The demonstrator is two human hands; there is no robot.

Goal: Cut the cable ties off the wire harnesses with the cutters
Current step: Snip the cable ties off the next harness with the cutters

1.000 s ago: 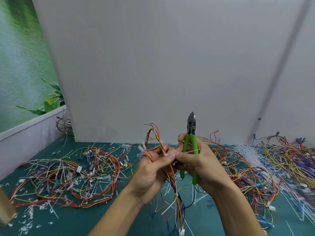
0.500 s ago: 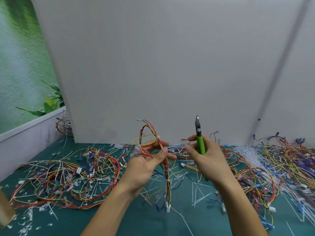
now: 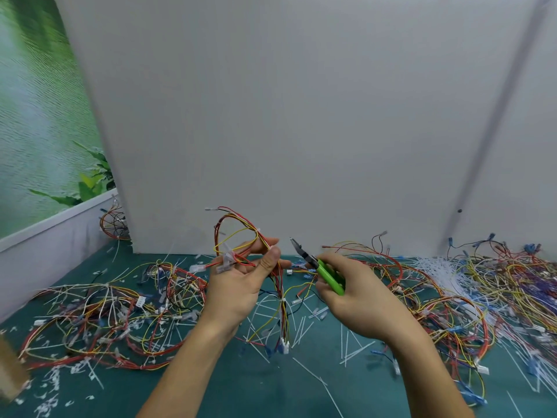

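At far left, blurred brown object (image 3: 9,375) at the edge of the green counter (image 3: 271,393); cannot tell what. Beside it, left pile (image 3: 99,321) of harnesses, red, yellow and white wires, short white offcuts scattered through. Behind, by the grey panel (image 3: 301,116), 1 smaller coil (image 3: 113,224).

At centre, left grip (image 3: 241,288) raised above the counter, thumb and fingers pinching 1 harness (image 3: 279,285): loop standing above the fingers, clear connectors by the fingertips, bundle hanging below the thumb down to a white plug (image 3: 284,346). 1 white tie (image 3: 282,300) around the hanging bundle, just under the thumb.

Just right, apart from the harness, cutters (image 3: 328,274) in the right grip (image 3: 361,297), fingers curled round the green handles, dark nose tilted up and left toward the left thumb; jaws too small to tell whether spread or pressed together. Below, loose cut ties (image 3: 301,327) on the counter. Further right, right pile (image 3: 452,297) of harnesses, with a sheaf (image 3: 443,267) of white ties at its back.
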